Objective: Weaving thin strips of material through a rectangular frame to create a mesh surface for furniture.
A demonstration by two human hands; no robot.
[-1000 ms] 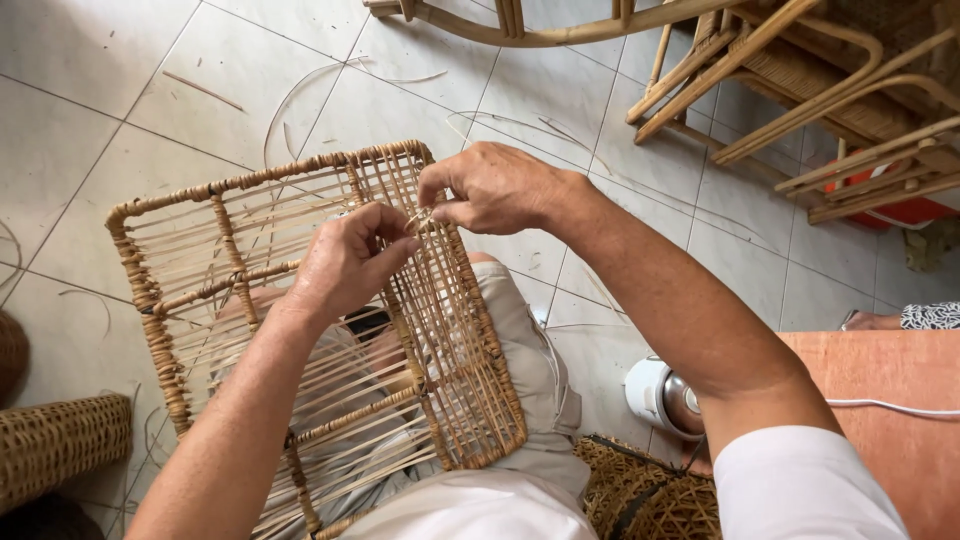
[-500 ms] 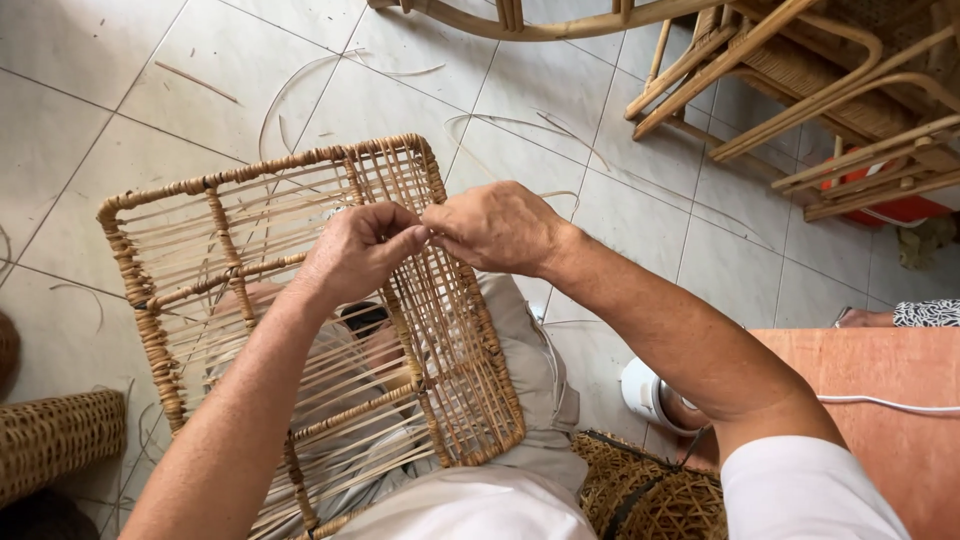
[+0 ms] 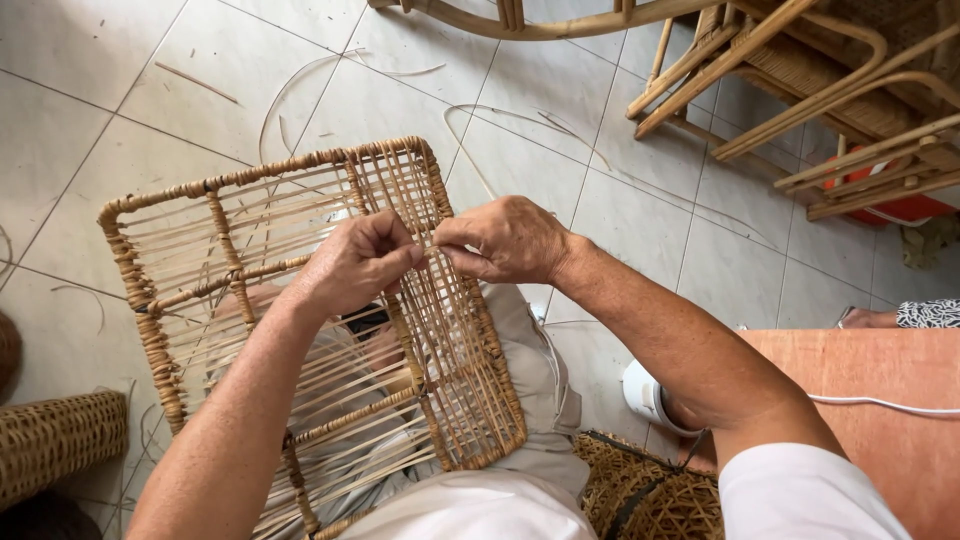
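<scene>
A rectangular rattan frame (image 3: 160,330) with thin cane strips stretched across it rests on my lap. My left hand (image 3: 355,262) and my right hand (image 3: 503,240) meet over the densely woven right band of the frame (image 3: 450,350). Both pinch the same thin cane strip (image 3: 430,251) between thumb and fingers, fingertips almost touching. My forearms cross over the lower part of the frame and hide some of it.
Loose cane strips (image 3: 520,125) lie on the tiled floor. Rattan chair frames (image 3: 800,90) stand at the top right. A woven basket (image 3: 60,440) sits at the lower left, a white object (image 3: 645,395) and an orange surface (image 3: 900,400) at the right. Another person's hand (image 3: 870,318) rests at the right edge.
My two hands have drawn closer together on the strip and moved slightly down along the woven band. The frame has stayed on my lap.
</scene>
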